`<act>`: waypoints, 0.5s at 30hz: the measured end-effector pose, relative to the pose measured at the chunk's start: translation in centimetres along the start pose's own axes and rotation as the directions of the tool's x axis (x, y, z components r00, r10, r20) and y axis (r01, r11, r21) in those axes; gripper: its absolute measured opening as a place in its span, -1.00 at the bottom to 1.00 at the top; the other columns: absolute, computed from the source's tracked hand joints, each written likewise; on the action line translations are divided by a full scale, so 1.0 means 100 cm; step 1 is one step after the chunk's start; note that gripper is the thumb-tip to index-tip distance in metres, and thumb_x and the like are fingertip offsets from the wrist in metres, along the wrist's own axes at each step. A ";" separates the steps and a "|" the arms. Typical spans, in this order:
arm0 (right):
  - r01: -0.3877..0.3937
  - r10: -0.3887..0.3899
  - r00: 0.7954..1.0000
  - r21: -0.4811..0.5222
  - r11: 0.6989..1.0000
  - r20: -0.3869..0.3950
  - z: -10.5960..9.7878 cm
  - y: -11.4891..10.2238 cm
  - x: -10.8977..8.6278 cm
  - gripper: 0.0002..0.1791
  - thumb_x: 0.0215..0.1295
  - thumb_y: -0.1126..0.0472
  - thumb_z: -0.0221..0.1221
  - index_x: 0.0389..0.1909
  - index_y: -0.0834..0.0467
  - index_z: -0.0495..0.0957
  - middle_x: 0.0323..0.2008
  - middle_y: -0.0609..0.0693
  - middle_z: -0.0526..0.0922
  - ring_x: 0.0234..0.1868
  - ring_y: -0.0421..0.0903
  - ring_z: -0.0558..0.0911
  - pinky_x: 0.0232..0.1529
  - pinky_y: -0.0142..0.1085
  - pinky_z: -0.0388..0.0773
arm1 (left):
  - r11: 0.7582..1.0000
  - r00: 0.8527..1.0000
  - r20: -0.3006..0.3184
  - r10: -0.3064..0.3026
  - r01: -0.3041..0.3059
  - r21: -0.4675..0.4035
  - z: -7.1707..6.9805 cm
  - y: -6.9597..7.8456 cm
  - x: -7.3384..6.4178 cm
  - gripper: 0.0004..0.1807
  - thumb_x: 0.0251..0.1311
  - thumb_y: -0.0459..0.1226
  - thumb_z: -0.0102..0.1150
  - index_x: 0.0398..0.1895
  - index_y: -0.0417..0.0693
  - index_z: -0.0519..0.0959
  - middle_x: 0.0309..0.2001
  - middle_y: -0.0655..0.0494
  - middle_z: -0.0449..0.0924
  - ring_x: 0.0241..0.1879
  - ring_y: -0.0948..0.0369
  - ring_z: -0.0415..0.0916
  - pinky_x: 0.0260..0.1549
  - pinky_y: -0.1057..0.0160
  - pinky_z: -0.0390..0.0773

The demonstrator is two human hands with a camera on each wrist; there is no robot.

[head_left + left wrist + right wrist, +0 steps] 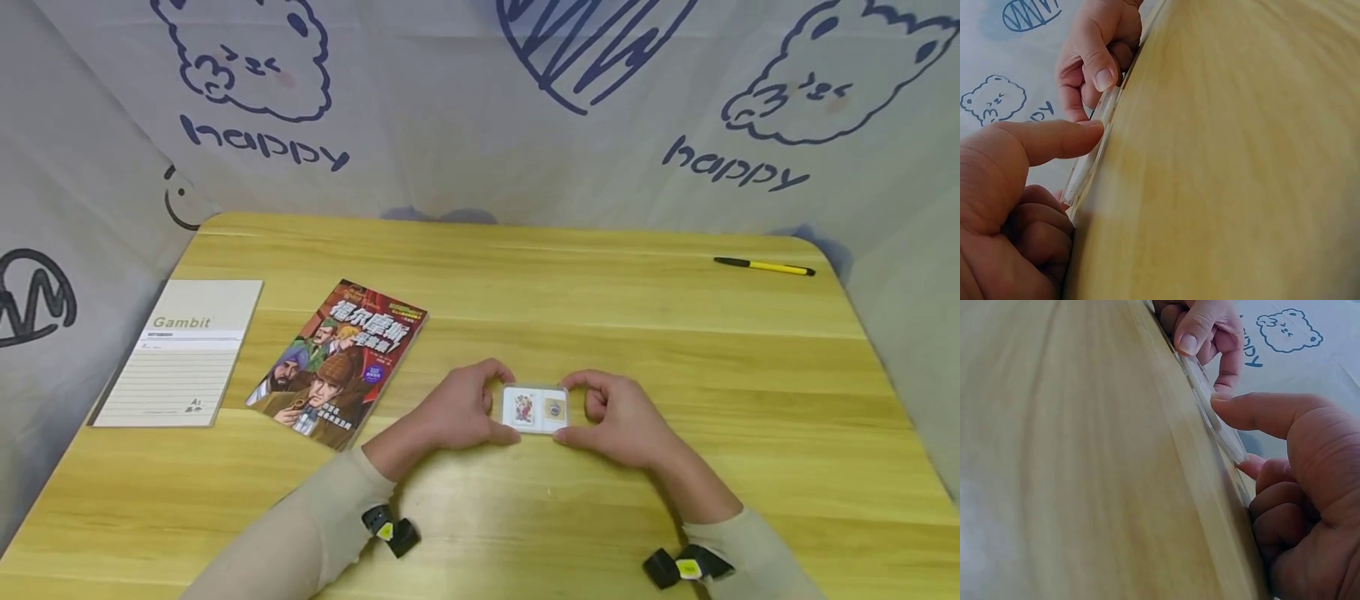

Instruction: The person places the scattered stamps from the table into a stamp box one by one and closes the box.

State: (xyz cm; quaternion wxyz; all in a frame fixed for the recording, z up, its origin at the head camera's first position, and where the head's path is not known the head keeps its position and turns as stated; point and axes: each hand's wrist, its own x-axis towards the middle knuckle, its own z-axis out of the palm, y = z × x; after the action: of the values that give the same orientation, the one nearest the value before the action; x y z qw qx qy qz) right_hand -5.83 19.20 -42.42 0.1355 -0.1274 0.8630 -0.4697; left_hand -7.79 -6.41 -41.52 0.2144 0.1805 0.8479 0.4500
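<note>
Clear case [535,409] seems laid on the table [600,300]; left hand [468,408] and right hand [622,421] pinch its ends, not yet released.

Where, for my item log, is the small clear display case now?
In the head view, the small clear display case is below centre, slightly right, held between the left hand and the right hand, right of the Chinese-titled book.

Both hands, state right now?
Left hand: pinching the left end of the small flat case.
Right hand: pinching the same case's right end.
</note>
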 end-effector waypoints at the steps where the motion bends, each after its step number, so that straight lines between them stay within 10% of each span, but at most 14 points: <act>1: 0.004 -0.004 1.000 0.001 1.000 0.002 0.000 0.001 0.000 -0.38 -0.13 0.15 0.61 0.00 0.16 0.60 -0.65 -0.13 0.23 -0.60 -0.20 0.24 -0.41 -0.31 0.34 | 1.000 1.000 0.003 0.004 -0.004 0.001 0.000 0.000 0.000 -0.30 -0.24 -0.25 0.65 0.05 -0.07 0.50 -0.64 0.17 0.36 -0.72 0.30 0.23 -0.71 0.30 0.28; 15: 0.054 -0.056 0.998 -0.058 0.997 -0.023 0.001 0.002 -0.002 -0.38 -0.12 0.13 0.60 0.02 0.18 0.64 -0.70 -0.17 0.23 -0.64 -0.24 0.22 -0.44 -0.31 0.36 | 1.000 1.000 -0.012 0.025 -0.026 -0.012 0.001 -0.002 -0.002 -0.30 -0.25 -0.29 0.66 0.05 -0.14 0.54 -0.63 0.17 0.36 -0.71 0.31 0.22 -0.72 0.34 0.25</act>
State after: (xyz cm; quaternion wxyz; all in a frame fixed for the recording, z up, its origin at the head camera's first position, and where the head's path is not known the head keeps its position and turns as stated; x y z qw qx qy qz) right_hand -5.67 19.30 -42.58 0.1080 -0.1491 0.8740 -0.4498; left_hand -7.60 -6.51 -41.71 0.2048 0.1874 0.8441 0.4587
